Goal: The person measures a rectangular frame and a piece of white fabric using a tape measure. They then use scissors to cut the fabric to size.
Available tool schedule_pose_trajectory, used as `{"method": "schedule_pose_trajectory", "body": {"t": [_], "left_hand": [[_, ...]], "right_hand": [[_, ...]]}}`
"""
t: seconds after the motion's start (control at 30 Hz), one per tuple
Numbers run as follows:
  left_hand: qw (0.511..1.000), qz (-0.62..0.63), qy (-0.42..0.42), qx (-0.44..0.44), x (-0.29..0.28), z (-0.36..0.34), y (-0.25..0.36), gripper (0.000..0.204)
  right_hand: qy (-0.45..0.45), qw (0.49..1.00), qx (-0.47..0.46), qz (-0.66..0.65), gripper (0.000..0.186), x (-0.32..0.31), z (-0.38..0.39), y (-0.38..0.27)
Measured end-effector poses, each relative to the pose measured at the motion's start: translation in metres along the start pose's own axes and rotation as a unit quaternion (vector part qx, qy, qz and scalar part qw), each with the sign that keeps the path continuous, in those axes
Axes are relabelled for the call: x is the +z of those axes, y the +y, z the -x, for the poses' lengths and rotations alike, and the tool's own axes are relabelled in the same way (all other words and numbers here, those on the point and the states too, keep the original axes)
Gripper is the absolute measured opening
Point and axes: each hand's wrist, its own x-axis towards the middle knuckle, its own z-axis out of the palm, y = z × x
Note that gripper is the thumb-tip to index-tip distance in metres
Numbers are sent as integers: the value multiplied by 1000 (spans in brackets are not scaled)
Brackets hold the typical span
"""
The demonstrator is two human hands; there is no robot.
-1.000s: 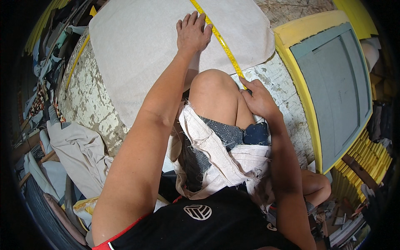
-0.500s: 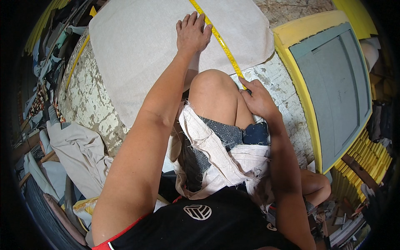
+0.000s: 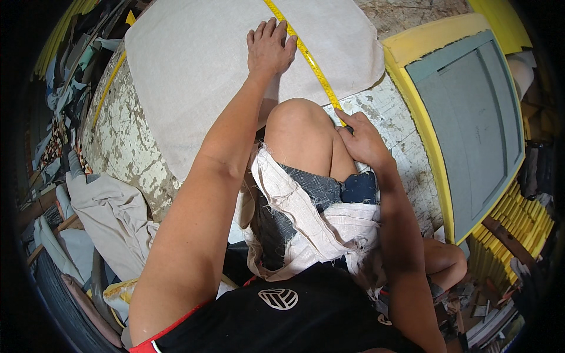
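A yellow tape measure (image 3: 310, 60) runs slantwise over a pale grey-beige fabric sheet (image 3: 188, 76), from the far edge of the view down to my right hand. My left hand (image 3: 272, 48) lies flat on the fabric with its fingers stretched, the fingertips and thumb at the tape's left edge. Near my bent knee, my right hand (image 3: 365, 139) is closed around the near end of the tape measure. A dark part of it shows between the thumb and fingers; the rest of that end is hidden in the grip.
Under the fabric is a worn board with flaking white paint (image 3: 132, 144). On the right stands a yellow foam-edged panel with a grey centre (image 3: 471, 129), beside stacked yellow strips (image 3: 512, 229). To the left lie a crumpled beige cloth (image 3: 112, 215) and heaped scraps (image 3: 59, 123).
Almost nothing differs. The whole view has shifted very slightly; both hands keep their places on the fabric and the tape measure.
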Motion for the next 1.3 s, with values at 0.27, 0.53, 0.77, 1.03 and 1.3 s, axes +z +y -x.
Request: {"method": "schedule_pose_trajectory", "body": {"t": [0.27,0.53,0.77,1.03,1.3], "left_hand": [[1000,3,-7,-5,1,-1,0,58],[1000,-7,7,1,0,-2,-1,58],[1000,10,10,3,1,-3,2,57],[998,59,1,-30,-9,-4,10,61],[1000,14,10,9,3,-5,-3,62]], "right_hand": [[2,1000,-5,-10,46,0,0,2],[1,1000,0,-15,46,-2,0,1],[28,999,-17,-22,51,0,1,6],[33,995,50,-78,46,-1,-6,13],[52,950,48,-303,35,-39,39,25]]}}
